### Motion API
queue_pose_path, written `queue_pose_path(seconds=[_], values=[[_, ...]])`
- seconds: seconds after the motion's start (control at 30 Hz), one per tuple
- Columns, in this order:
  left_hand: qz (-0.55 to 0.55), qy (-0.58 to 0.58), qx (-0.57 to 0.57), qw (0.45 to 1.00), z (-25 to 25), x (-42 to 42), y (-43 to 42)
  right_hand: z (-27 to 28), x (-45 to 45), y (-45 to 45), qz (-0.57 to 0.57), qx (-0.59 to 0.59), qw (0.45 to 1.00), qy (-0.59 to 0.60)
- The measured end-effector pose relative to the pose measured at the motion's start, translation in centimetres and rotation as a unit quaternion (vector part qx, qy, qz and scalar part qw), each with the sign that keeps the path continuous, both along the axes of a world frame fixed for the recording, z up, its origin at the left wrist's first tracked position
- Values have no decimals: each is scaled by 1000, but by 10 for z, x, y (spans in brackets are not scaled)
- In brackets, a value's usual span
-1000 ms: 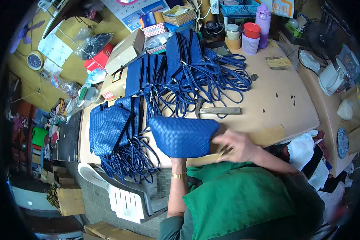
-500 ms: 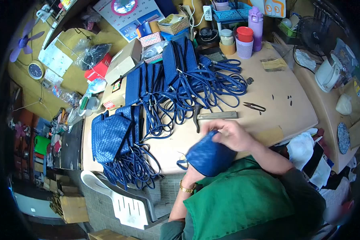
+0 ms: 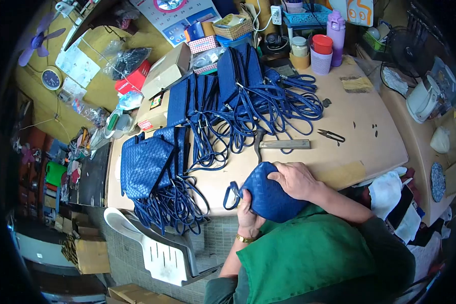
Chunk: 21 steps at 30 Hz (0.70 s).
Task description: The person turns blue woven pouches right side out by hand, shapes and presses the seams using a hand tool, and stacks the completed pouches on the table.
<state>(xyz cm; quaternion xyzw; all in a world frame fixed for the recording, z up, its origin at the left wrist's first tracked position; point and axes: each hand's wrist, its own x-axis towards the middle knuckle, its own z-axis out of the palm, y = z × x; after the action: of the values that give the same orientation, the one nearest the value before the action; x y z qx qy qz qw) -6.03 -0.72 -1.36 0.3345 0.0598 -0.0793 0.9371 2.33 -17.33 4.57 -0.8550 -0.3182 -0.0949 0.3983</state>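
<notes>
Both hands hold one blue bag, so neither is free. The bag (image 3: 277, 198) is over the near edge of the table (image 3: 380, 131), in front of the green apron (image 3: 309, 253). The left hand (image 3: 248, 215) grips it at 8 o'clock, with the thumb on the edge and the other fingers mostly hidden. A gold band (image 3: 245, 238) goes around that wrist. The right hand (image 3: 295, 181) grips the bag at 1 o'clock, thumb on the blue side. A small loop (image 3: 231, 196) sticks out from the bag at 9 o'clock, by the left thumb.

From the bag, a hammer (image 3: 285, 144) lies at 12 o'clock. Its dark head is close to the top of the bag, but I cannot tell if they touch. A bit of blue strap pokes out from under its handle. Past it, a big tangle of straps (image 3: 271, 109) lies in the way of the far bags (image 3: 238, 71) at 11 o'clock. The snips (image 3: 331, 136) lie between 1 and 2 o'clock. More bags (image 3: 148, 164) sit at 10 o'clock, and their straps hang over the table's edge by the white chair (image 3: 162, 258) at 8 o'clock. The kettle (image 3: 423, 99) stands at 2 o'clock, and rags (image 3: 386, 192) are at 3 o'clock.
</notes>
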Motion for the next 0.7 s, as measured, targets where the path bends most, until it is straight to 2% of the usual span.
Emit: queue_pose_path(seconds=[0.07, 0.1, 0.13, 0.17, 0.2, 0.23, 0.27, 0.3, 0.33, 0.37, 0.4, 0.47, 0.5, 0.53, 0.6, 0.67, 0.7], values=[[65, -36, -106, 992, -8, 0, 1, 2, -6, 1, 4, -26, 999, 32], [101, 37, -106, 989, -5, 2, 4, -4, -8, 0, 22, -48, 998, 26], [102, 38, -104, 989, -2, 4, 8, -10, -9, 0, 40, -69, 997, 19], [91, -13, -113, 989, 0, 5, 12, -18, -8, 1, 56, -7, 998, -18], [78, -65, -122, 987, 2, 6, 15, -20, -8, 0, 57, -6, 998, -18], [56, -52, -185, 980, 1, 9, 17, -21, -8, -2, 65, -8, 998, -14], [58, -50, -186, 980, 3, 9, 18, -22, -8, -3, 73, -10, 997, -10], [53, 0, -142, 988, 10, 8, 19, -17, -7, -5, 73, -10, 997, -9], [46, 49, -97, 993, 16, 8, 19, -7, -5, -8, 93, -44, 994, 48], [40, 53, -106, 992, 18, 7, 18, -2, -2, -10, 111, -76, 986, 103], [38, 53, -105, 992, 16, 4, 18, -1, -3, -8, 109, -75, 986, 103], [-5, 39, 88, 995, 8, -4, 11, -1, -7, 1, 76, 108, 989, 71], [14, -11, 67, 998, 11, -5, 2, 1, -6, 4, 100, 143, 976, 131], [10, -38, 129, 991, 19, -8, -1, 4, -5, 6, 98, 144, 976, 131], [-20, -44, 247, 968, 31, -12, 2, 16, -3, 9, 159, 229, 920, 276], [-11, -162, 279, 947, 30, -13, 15, 35, 0, 12, 174, 263, 915, 254], [-25, -132, -19, 991, 60, -2, 4, 46, 2, 12, 193, 239, 938, 158]])
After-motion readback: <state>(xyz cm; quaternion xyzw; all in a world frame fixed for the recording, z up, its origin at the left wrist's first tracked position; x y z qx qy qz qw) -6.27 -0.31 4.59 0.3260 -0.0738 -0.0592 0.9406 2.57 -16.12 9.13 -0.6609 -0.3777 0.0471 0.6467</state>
